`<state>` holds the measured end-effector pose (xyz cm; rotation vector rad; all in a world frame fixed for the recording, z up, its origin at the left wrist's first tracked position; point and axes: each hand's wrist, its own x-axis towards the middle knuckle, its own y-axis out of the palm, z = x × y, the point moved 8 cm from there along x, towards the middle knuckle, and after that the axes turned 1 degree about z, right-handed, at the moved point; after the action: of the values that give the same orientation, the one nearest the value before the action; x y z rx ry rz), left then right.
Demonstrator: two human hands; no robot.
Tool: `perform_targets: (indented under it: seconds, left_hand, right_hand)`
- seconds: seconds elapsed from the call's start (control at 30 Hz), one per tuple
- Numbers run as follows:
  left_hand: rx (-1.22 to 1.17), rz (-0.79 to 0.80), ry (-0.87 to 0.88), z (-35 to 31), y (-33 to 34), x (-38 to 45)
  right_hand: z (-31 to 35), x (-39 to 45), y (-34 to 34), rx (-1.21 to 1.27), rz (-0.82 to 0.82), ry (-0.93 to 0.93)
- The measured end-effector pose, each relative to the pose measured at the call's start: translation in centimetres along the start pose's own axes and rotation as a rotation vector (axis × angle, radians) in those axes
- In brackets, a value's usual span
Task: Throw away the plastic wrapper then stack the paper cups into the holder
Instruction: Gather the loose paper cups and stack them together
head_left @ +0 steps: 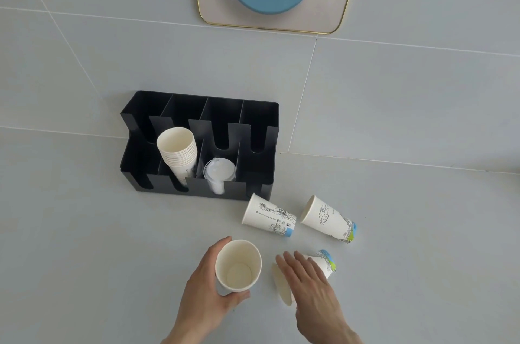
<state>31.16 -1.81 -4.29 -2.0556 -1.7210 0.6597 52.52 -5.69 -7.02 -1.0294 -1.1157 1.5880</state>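
My left hand (202, 287) grips an upright white paper cup (237, 266), its open mouth facing up. My right hand (309, 284) lies flat, fingers spread, over a paper cup on its side (326, 262); whether it grips that cup I cannot tell. Two more printed paper cups lie on their sides further back, one (268, 217) close to the holder's front right corner and one (327, 220) to its right. The black cup holder (253, 121) stands against the wall with a stack of paper cups (178, 152) leaning in its second slot. No plastic wrapper is in view.
A stack of clear plastic lids (219, 172) fills the holder slot right of the cup stack. A gold-rimmed mirror (202, 14) hangs on the tiled wall above. The grey counter (84, 245) runs left and right of the hands.
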Motion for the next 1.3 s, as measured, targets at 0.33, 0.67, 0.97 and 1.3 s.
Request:
perform_targets:
  seconds: [0.33,0.67,0.97,1.3]
  left_hand:
    - [-0.002,-0.002,0.004,-0.2,-0.1,0.0]
    - [-0.028,0.006,0.005,-0.4,-0.1,0.1]
    - [-0.035,-0.016,0.011,-0.2,0.0,0.2]
    - [-0.020,0.002,0.000,-0.3,0.1,0.0]
  right_hand:
    - [-0.9,0.7,-9.1,0.365,-0.413,0.203]
    - [5.8,2.4,-16.5,0.885,-0.394,-0.016]
    - [6.3,2.8,-7.6,0.581,-0.138,-0.052]
    - [5.8,2.7,-5.8,0.503,-0.087,0.010]
